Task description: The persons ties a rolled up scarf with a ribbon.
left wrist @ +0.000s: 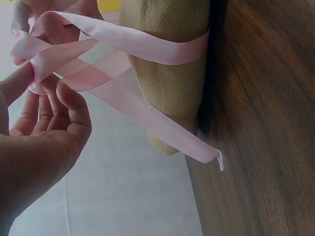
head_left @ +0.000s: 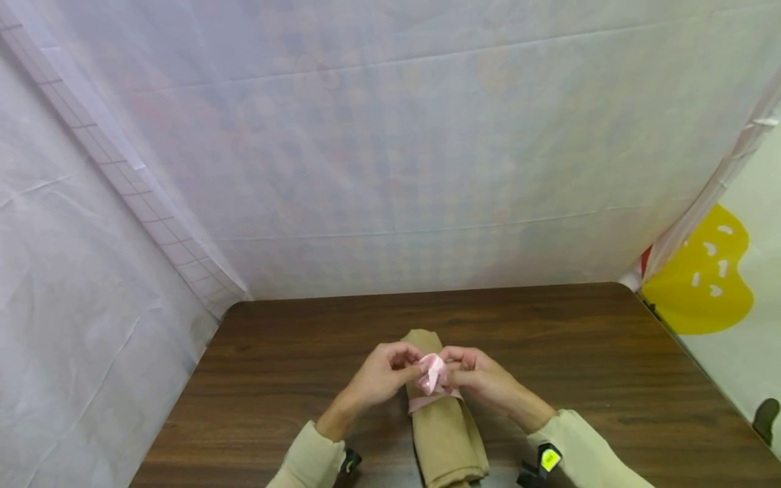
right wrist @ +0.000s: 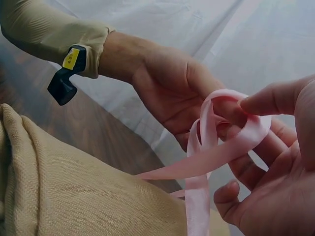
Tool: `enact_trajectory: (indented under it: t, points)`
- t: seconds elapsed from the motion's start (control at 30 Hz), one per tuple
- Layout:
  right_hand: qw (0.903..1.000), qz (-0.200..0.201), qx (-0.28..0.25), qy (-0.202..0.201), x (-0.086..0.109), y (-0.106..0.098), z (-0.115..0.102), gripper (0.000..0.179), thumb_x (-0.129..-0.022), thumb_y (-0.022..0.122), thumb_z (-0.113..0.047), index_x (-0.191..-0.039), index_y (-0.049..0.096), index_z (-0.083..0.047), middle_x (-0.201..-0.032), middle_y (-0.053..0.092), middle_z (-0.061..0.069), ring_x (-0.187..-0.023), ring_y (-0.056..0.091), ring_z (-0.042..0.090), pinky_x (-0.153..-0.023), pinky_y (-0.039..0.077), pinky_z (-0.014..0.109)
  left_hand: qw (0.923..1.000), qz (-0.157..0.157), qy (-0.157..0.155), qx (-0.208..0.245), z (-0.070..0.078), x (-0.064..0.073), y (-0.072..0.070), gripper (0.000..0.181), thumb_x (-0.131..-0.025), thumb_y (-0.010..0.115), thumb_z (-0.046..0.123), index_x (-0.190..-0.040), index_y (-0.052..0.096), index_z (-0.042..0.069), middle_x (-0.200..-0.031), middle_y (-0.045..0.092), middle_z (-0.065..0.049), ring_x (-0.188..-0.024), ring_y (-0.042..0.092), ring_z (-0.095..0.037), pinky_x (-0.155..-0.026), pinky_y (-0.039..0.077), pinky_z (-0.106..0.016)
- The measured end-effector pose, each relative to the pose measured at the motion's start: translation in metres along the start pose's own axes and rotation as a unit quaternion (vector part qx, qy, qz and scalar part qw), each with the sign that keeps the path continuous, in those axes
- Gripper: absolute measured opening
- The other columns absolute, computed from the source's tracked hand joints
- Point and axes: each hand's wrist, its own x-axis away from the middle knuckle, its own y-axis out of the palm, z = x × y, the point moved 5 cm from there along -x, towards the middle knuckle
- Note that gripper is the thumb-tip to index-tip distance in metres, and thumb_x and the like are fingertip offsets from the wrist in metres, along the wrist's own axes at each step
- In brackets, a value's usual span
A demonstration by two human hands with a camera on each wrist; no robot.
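Note:
A rolled tan cloth (head_left: 448,434) lies lengthwise on the table, with a pink satin ribbon (left wrist: 167,51) passed around it. Above the roll, my left hand (head_left: 379,374) pinches ribbon loops between thumb and fingers. Facing it, my right hand (head_left: 485,381) pinches the ribbon too, its thumb pressing a loop in the right wrist view. The loops cross between both hands, and one ribbon end with loose white threads hangs beside the roll in the left wrist view. How the strands cross under the fingers is partly hidden.
The dark wooden table (head_left: 274,379) has a white sheet (head_left: 390,169) hanging behind it and another at the left. A yellow cutout shape (head_left: 702,285) is at the right. Black wrist devices (head_left: 539,466) sit at both sleeves.

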Motion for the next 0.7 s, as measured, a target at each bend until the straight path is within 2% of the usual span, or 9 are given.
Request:
enact_trajectory:
  t: [0.1,0.2,0.33,0.43,0.5,0.6,0.7]
  points:
    - [0.9996,-0.013,-0.023,-0.012,-0.0002,0.0015,0.0,0.024,-0.094,0.048,0.009,-0.108,0.06,-0.007,-0.102,0.075,0.0,-0.086,0.066,0.005,-0.072,0.05,0.017,0.9999,-0.007,0.004,0.008,0.0013,0.0009,0.0008,0.015,-0.094,0.069,0.015,-0.099,0.071,0.001,-0.086,0.07,-0.013,-0.071,0.063,-0.01,-0.065,0.054,-0.028]
    - [0.9997,-0.003,-0.015,-0.017,0.0001,0.0011,0.001,0.021,-0.095,0.051,0.009,-0.107,0.058,-0.006,-0.106,0.075,0.003,-0.093,0.07,0.009,-0.075,0.053,0.018,0.9999,-0.01,0.003,0.012,0.0013,0.0012,0.0018,0.015,-0.094,0.069,0.015,-0.098,0.07,0.001,-0.085,0.07,-0.013,-0.069,0.062,-0.006,-0.063,0.051,-0.024]
    - [0.9986,0.039,0.034,-0.011,0.0005,-0.0013,0.0028,0.01,-0.093,0.056,0.008,-0.1,0.051,0.002,-0.096,0.076,0.0,-0.082,0.068,0.007,-0.07,0.053,0.018,1.0,-0.003,-0.004,0.008,0.0003,0.0009,0.0025,0.014,-0.093,0.07,0.015,-0.096,0.07,0.001,-0.084,0.069,-0.01,-0.068,0.061,-0.005,-0.061,0.049,-0.02]
    - [0.9954,0.07,0.065,-0.007,0.0008,-0.0031,0.0038,0.015,-0.091,0.059,0.007,-0.098,0.045,0.009,-0.088,0.075,-0.002,-0.075,0.065,0.006,-0.066,0.051,0.018,1.0,0.0,-0.007,0.004,0.0005,0.0013,0.0028,0.013,-0.093,0.069,0.014,-0.096,0.07,0.001,-0.084,0.069,-0.011,-0.068,0.06,-0.005,-0.06,0.048,-0.019]
    - [0.9933,0.086,0.077,-0.008,0.0009,-0.004,0.0039,0.017,-0.091,0.059,0.006,-0.098,0.043,0.008,-0.086,0.074,-0.002,-0.072,0.065,0.006,-0.062,0.05,0.018,1.0,0.001,-0.008,0.004,0.0003,0.0018,0.0028,0.012,-0.093,0.069,0.013,-0.097,0.07,0.002,-0.085,0.069,-0.012,-0.067,0.059,-0.005,-0.059,0.047,-0.019]
    - [0.9905,0.105,0.086,-0.016,0.001,-0.0047,0.0035,0.022,-0.092,0.059,0.005,-0.105,0.042,0.007,-0.09,0.074,0.0,-0.075,0.068,0.009,-0.063,0.053,0.019,1.0,0.002,-0.004,0.0,0.0001,0.0019,0.0023,0.011,-0.093,0.069,0.011,-0.097,0.07,0.001,-0.086,0.069,-0.013,-0.068,0.059,-0.006,-0.06,0.047,-0.018]
    - [0.982,0.127,0.135,-0.039,0.0011,-0.0054,0.0018,0.028,-0.094,0.059,0.004,-0.116,0.043,0.011,-0.098,0.072,-0.001,-0.083,0.068,0.009,-0.068,0.054,0.021,1.0,0.002,-0.002,-0.005,-0.0002,0.0015,0.0019,0.012,-0.093,0.069,0.013,-0.096,0.071,0.002,-0.085,0.069,-0.012,-0.069,0.06,-0.006,-0.06,0.048,-0.018]
